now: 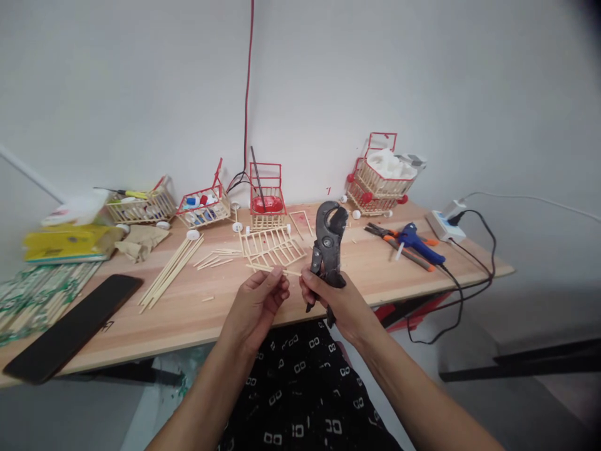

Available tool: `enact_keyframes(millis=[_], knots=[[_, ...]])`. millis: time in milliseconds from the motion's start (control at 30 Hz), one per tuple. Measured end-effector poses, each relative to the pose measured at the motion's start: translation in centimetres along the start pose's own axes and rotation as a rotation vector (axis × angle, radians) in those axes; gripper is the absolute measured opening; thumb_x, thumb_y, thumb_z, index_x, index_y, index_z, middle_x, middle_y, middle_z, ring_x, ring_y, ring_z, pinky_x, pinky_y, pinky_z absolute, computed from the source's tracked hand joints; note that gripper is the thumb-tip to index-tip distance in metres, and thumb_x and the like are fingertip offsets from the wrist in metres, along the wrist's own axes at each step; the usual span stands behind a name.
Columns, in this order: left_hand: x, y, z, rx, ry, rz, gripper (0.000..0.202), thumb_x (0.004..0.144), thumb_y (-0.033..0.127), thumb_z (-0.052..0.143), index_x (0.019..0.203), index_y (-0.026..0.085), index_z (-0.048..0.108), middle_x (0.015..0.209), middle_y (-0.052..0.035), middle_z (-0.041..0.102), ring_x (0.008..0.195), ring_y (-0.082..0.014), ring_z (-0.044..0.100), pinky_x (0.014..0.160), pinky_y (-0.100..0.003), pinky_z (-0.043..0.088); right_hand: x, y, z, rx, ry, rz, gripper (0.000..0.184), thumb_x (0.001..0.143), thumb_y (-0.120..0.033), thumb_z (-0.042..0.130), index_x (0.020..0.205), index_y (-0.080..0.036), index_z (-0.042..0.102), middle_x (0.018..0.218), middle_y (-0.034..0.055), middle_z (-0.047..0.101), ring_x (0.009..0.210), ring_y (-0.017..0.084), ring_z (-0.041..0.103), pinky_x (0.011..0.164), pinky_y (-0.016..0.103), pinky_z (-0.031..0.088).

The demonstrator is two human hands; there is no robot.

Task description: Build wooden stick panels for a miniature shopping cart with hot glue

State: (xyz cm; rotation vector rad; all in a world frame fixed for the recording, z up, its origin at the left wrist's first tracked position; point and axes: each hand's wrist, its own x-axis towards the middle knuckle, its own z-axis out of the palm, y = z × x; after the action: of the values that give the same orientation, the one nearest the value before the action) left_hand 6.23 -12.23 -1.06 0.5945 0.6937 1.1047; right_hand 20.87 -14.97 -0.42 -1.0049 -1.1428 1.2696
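My left hand [257, 300] is closed, thumb against fingers, pinching a thin wooden stick [259, 267] just above the table's front edge. The stick runs across to the fingertips of my right hand [345, 307]. Wrapped in that right hand is a black hand cutter [328, 241], held upright with its curved jaws at the top. The fingers partly hide its handles. Just behind the hands lie flat ladder-like stick frames [275, 245], with short cut sticks [216, 257] to their left.
Long sticks [173, 272], a black phone-like slab [75, 326] and wrapped chopsticks [42, 300] lie left. Small stick-built carts [267, 200] with red trim line the wall. Pliers [406, 254], a blue glue gun [417, 244] and a power strip [444, 225] with cables are right.
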Motion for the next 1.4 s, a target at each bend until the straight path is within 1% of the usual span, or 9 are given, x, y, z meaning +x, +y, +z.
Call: enact_keyframes(millis=[100, 233, 400, 567, 733, 933, 1100, 1233, 1400], knots=[[-0.1, 0.0, 0.1, -0.073, 0.037, 0.028, 0.025, 0.063, 0.024, 0.082, 0.068, 0.011, 0.062, 0.063, 0.0008, 0.058, 0.06, -0.007, 0.054, 0.056, -0.017, 0.046, -0.6, -0.1, -0.5, -0.101, -0.044, 0.056, 0.036, 0.084, -0.052, 0.057, 0.081, -0.017, 0.058, 0.068, 0.0, 0.051, 0.066, 0.013, 0.049, 0.064, 0.027, 0.04], [-0.1, 0.0, 0.5, -0.165, 0.073, 0.096, 0.025, 0.061, 0.021, 0.082, 0.066, 0.011, 0.059, 0.06, 0.0022, 0.055, 0.056, -0.0061, 0.05, 0.051, -0.016, 0.044, -1.9, 0.2, -0.9, -0.23, -0.135, 0.123, 0.056, 0.087, -0.068, 0.038, 0.095, -0.015, 0.057, 0.073, 0.0026, 0.054, 0.067, 0.015, 0.053, 0.065, 0.029, 0.042], [0.2, -0.3, 1.3, -0.198, 0.1, 0.196, 0.024, 0.064, 0.022, 0.08, 0.065, 0.012, 0.059, 0.059, 0.0026, 0.055, 0.054, -0.0056, 0.049, 0.049, -0.015, 0.043, -3.6, 0.7, -0.1, -0.314, -0.116, 0.118, 0.063, 0.089, -0.069, 0.027, 0.099, -0.015, 0.056, 0.077, 0.0043, 0.056, 0.072, 0.017, 0.056, 0.069, 0.031, 0.043], [0.2, -0.7, 1.8, -0.184, 0.116, 0.295, 0.021, 0.066, 0.022, 0.079, 0.067, 0.012, 0.06, 0.063, 0.002, 0.058, 0.058, -0.0056, 0.054, 0.054, -0.015, 0.046, -4.1, 0.4, 0.5, -0.31, -0.154, 0.13, 0.062, 0.092, -0.066, 0.023, 0.1, -0.014, 0.056, 0.077, 0.004, 0.057, 0.071, 0.016, 0.055, 0.066, 0.029, 0.042], [0.0, -1.0, 1.8, -0.118, 0.183, 0.369, 0.02, 0.067, 0.022, 0.079, 0.068, 0.011, 0.063, 0.065, 0.0005, 0.062, 0.062, -0.0066, 0.057, 0.061, -0.017, 0.048, -4.0, 0.5, 0.6, -0.308, -0.159, 0.109, 0.062, 0.092, -0.065, 0.023, 0.101, -0.013, 0.056, 0.076, 0.0035, 0.056, 0.068, 0.014, 0.054, 0.064, 0.028, 0.04], [0.1, -1.4, 1.8, -0.06, 0.234, 0.407, 0.02, 0.066, 0.026, 0.079, 0.069, 0.011, 0.065, 0.064, -0.0005, 0.063, 0.061, -0.0076, 0.058, 0.061, -0.019, 0.048, -3.8, 0.8, 0.6, -0.278, -0.131, 0.096, 0.061, 0.093, -0.064, 0.023, 0.099, -0.013, 0.057, 0.069, 0.0009, 0.054, 0.062, 0.013, 0.052, 0.06, 0.027, 0.039], [-0.2, -1.7, 1.9, -0.028, 0.265, 0.432, 0.02, 0.065, 0.026, 0.079, 0.065, 0.012, 0.065, 0.061, 0.0004, 0.063, 0.06, -0.0083, 0.058, 0.064, -0.021, 0.049, -3.8, 1.0, 0.7, -0.272, -0.109, 0.116, 0.06, 0.093, -0.064, 0.023, 0.098, -0.015, 0.058, 0.065, -0.0009, 0.052, 0.055, 0.012, 0.05, 0.054, 0.025, 0.038], [-0.4, -2.0, 1.9, 0.111, 0.299, 0.516, 0.016, 0.069, 0.027, 0.076, 0.066, 0.014, 0.067, 0.062, 0.0006, 0.063, 0.063, -0.0094, 0.058, 0.067, -0.023, 0.049, -3.6, 0.8, 0.7, -0.287, -0.095, 0.1, 0.059, 0.092, -0.064, 0.025, 0.097, -0.015, 0.058, 0.067, 0.0, 0.054, 0.057, 0.012, 0.052, 0.056, 0.025, 0.04], [-0.9, -1.8, 2.0, 0.355, 0.292, 0.636, 0.01, 0.076, 0.024, 0.071, 0.073, 0.015, 0.069, 0.067, 0.0007, 0.064, 0.065, -0.0099, 0.059, 0.066, -0.022, 0.049, -3.6, 0.5, 0.7, -0.296, -0.075, 0.108, 0.06, 0.09, -0.067, 0.028, 0.094, -0.014, 0.057, 0.067, 0.001, 0.054, 0.058, 0.012, 0.052, 0.056, 0.025, 0.042]])
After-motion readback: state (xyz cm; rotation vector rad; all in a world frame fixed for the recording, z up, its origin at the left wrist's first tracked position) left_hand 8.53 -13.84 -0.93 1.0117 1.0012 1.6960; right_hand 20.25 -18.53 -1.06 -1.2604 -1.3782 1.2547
